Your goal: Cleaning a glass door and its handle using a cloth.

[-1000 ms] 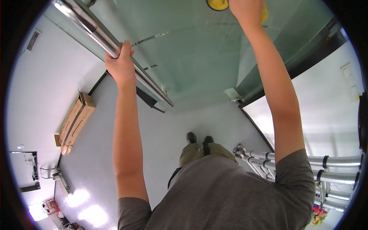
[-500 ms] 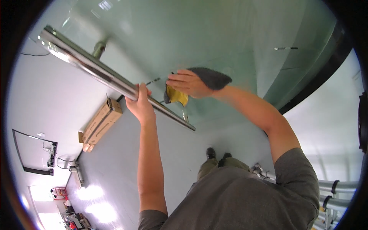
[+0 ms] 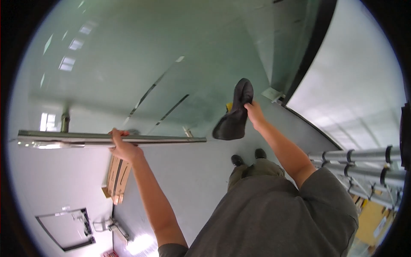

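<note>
My left hand [image 3: 124,147] is closed around a long polished metal pull handle [image 3: 171,139], its fingers wrapped over the bar left of its middle. The handle stands off a large greenish glass door [image 3: 214,47] on short metal posts. In my right hand [image 3: 255,114] a dark grey cloth [image 3: 235,122] is pinched near its right edge and hangs down in folds. A bit of yellow shows at the cloth's left side. The cloth is in front of the lower part of the glass, right of the handle's end; whether it touches the glass I cannot tell.
Metal tubes with black bands [image 3: 364,157], like a folded ladder, lie close by my right side. A long cardboard box [image 3: 117,177] stands at the left wall. Beyond it are a black-framed opening [image 3: 68,229] and a metal stand [image 3: 115,229].
My right hand has gone from pressing the cloth flat on the glass to holding it bunched, further right and lower. My left hand stays on the handle while the view has turned.
</note>
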### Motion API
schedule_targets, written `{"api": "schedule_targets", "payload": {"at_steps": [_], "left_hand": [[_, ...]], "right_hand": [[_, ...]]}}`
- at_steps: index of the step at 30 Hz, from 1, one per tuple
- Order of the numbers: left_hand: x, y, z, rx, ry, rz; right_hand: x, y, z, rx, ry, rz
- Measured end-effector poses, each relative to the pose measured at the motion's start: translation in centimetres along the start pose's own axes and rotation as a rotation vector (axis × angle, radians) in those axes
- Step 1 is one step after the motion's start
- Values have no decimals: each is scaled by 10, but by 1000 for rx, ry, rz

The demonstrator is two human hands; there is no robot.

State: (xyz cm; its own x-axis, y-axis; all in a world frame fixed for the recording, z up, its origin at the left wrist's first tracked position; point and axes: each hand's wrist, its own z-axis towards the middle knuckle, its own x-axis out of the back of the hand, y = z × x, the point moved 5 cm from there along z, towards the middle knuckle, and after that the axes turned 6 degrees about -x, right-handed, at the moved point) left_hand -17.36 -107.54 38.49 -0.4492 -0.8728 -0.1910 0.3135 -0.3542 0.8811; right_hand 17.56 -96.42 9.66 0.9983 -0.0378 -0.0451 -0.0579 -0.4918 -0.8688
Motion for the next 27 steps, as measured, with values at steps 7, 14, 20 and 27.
{"api": "schedule_targets", "payload": {"at_steps": [7,14,20,27], "left_hand": [[-6,7,-11,-6,-112,1],[8,3,-10,-6,-275,-45],[2,15,-14,18,-357,-77],[13,11,-19,74,-369,44]], "right_hand": [[70,141,-4,-369,33,642],[76,30,-128,-90,-222,945],[19,172,-160,-532,-104,965],[-75,228,-231,-626,-561,1068]]}}
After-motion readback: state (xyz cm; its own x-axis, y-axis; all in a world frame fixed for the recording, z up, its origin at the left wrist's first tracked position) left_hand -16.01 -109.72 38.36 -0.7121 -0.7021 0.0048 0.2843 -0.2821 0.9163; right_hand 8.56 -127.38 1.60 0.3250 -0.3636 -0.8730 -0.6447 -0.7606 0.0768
